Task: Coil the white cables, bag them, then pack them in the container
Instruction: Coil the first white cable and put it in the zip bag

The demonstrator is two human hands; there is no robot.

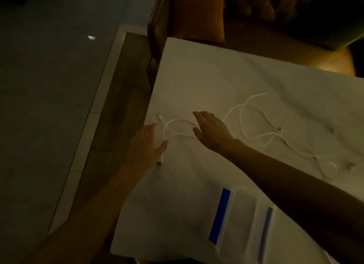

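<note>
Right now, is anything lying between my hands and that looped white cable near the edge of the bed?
Nothing visible does. The left hand and right hand hover open on either side of the looped white cable, which lies bare on the white sheet. The bags sit nearer you, out of the way.

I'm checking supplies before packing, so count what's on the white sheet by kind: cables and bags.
White cables: 2, one near the hands, one tangled loosely to the right
Clear bags with blue strips: 2, and
Total: 4
No container is visible in the dim view.
</note>
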